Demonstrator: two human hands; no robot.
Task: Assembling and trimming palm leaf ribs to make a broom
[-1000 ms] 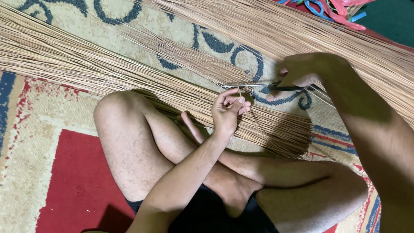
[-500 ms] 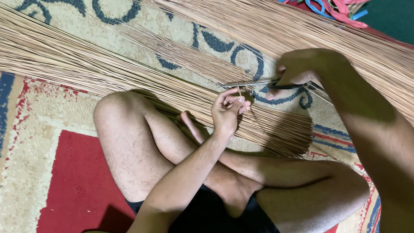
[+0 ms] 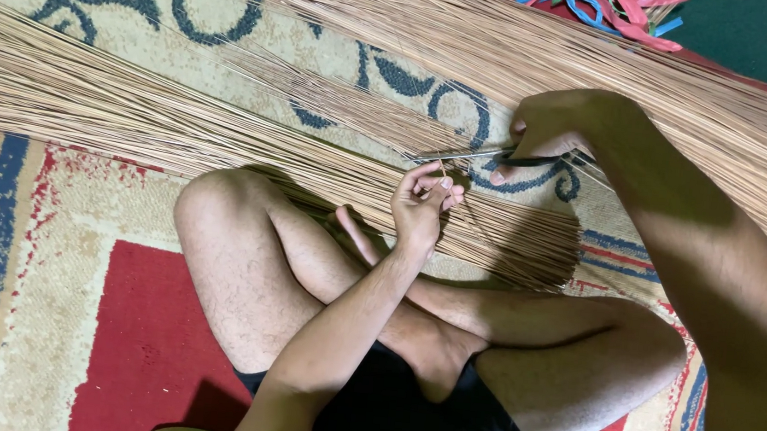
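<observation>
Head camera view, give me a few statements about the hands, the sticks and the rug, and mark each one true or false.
1. The right hand holds a knife. True, though the tool is thin and partly hidden.
2. The left hand lies flat on the rug. False: it is raised, fingertips pinched on a thin stick near the blade tip.
3. The sticks lie in long bundles across the rug. True.
4. The person sits on a chair. False: they sit cross-legged on the rug.
5. Coloured strips lie at the top of the view. True.
6. The sticks are bright green. False: they are pale tan.
</observation>
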